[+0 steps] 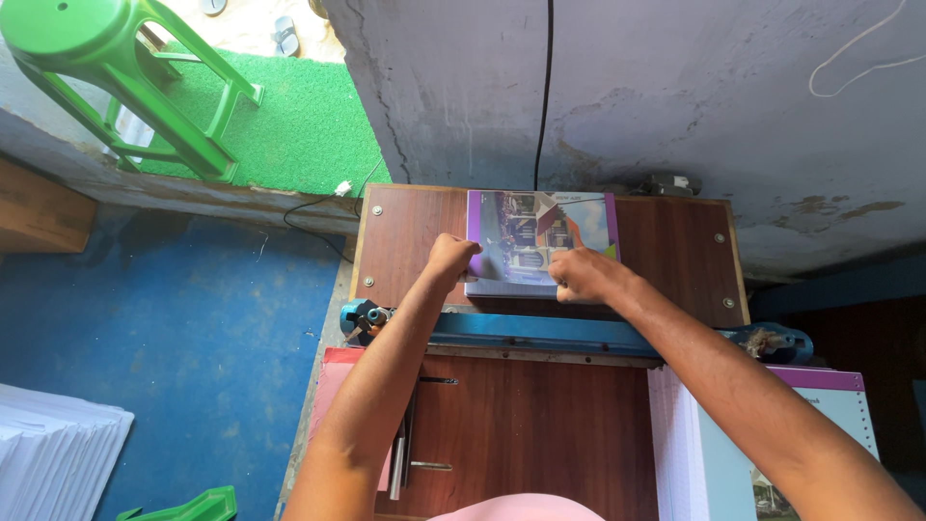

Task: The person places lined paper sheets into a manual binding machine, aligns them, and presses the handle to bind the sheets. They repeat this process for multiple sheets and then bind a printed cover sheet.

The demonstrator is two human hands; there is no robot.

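A stack of notebooks with a purple-edged picture cover lies on the far half of a brown wooden cutter table, against the grey wall. My left hand grips the stack's left edge, fingers curled around it. My right hand presses on the stack's near right part, fingers closed on the cover. Both forearms reach over the blue blade bar that crosses the table just below the stack.
A second pile of notebooks sits at the near right. A metal rod lies on the near board. Left of the table are blue floor, a white paper stack, a green stool and green mat.
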